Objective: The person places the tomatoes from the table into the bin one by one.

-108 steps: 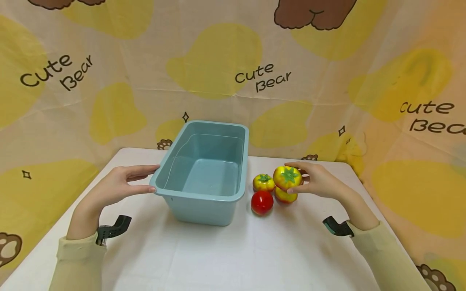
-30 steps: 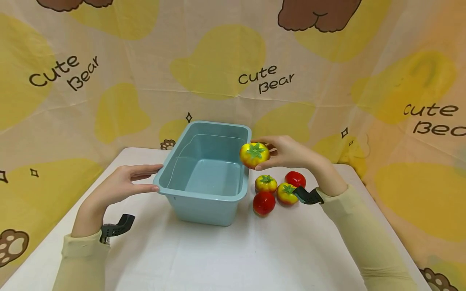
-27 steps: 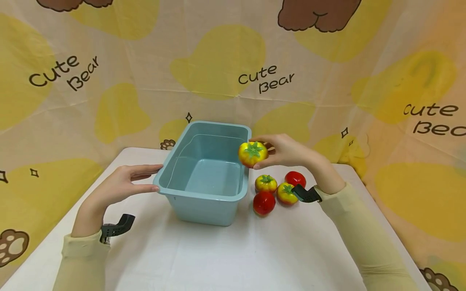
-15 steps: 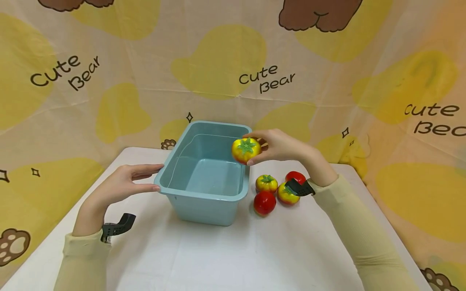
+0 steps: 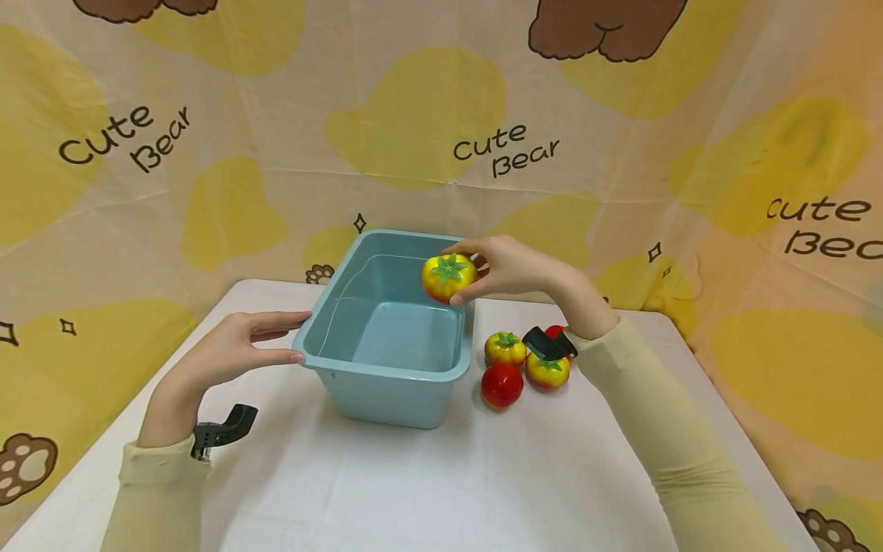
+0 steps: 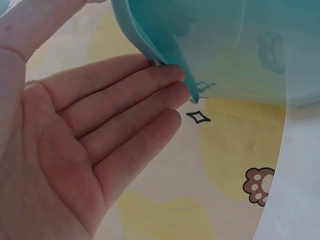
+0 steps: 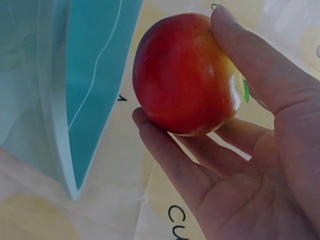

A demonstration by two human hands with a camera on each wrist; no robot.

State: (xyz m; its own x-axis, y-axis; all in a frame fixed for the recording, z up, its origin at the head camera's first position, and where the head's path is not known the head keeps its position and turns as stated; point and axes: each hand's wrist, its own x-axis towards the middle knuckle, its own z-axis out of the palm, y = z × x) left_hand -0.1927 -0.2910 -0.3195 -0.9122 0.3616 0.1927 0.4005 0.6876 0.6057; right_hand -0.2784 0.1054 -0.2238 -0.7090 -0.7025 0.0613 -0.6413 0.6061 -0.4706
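My right hand pinches a yellow-and-red tomato with a green star-shaped leaf top, over the right part of the light blue plastic basin. The right wrist view shows the tomato's red, glossy underside between thumb and fingers. At the basin's left front corner, my left hand touches the rim with straight fingers, thumb apart; the left wrist view shows the flat fingers against the rim. Nothing lies on the visible basin floor.
Right of the basin, on the white table, sit two yellow tomatoes, one nearer and one farther right. A red tomato stands in front; another red one is partly hidden by the right wrist strap. A patterned cloth hangs behind.
My right hand has lifted the yellow-and-red tomato from the group and carried it left and upward, across the basin's right rim. The left hand stays at the rim.
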